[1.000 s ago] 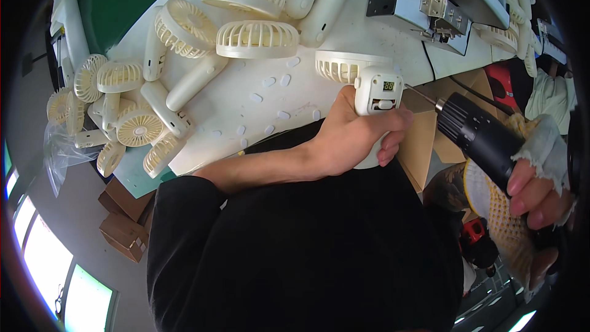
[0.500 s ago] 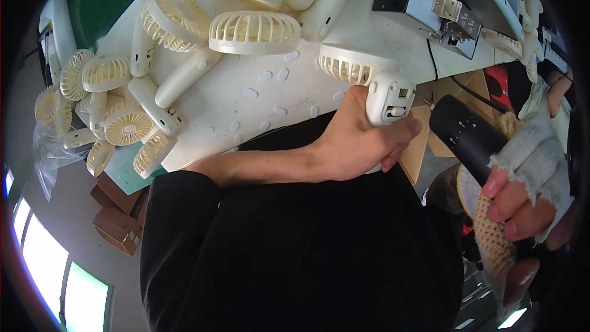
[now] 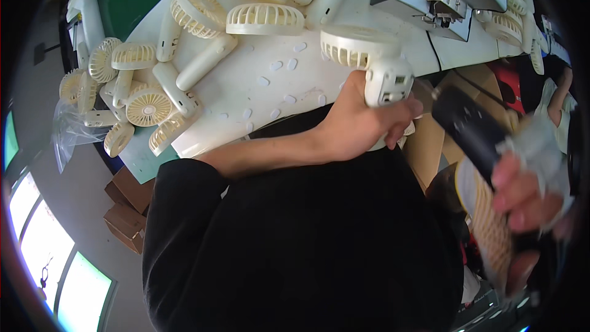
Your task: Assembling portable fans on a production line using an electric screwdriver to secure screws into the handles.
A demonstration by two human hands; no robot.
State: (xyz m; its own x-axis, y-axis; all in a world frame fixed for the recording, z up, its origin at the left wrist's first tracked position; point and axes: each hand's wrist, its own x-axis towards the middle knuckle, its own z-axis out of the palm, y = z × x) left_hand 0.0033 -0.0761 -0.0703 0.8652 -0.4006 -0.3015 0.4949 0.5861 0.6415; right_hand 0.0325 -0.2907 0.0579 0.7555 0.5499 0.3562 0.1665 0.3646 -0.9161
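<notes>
My left hand (image 3: pixel 353 123) is closed around a cream handheld fan (image 3: pixel 388 80). The fan's round slatted head points away from me, and the end of its body with a small dark window and a slot faces my right side. My right hand (image 3: pixel 522 193), in a white knitted glove with bare fingertips, grips a black cylindrical electric screwdriver (image 3: pixel 470 124). Its tip is to the right of the fan and apart from it. The glove and screwdriver are blurred by motion.
Several more cream fans (image 3: pixel 264 19) lie heaped on the white table (image 3: pixel 233 92), among small oval pieces (image 3: pixel 276 66). A metal device (image 3: pixel 442 3) stands at the back right. Cardboard boxes (image 3: pixel 126 224) sit at the lower left, with an open carton (image 3: pixel 424 147) beside the table. Another person's arm (image 3: pixel 558 101) shows far right.
The view has shifted, so the table and fans sit farther right and higher. My left hand keeps its hold on the fan. My right hand and the screwdriver are now blurred.
</notes>
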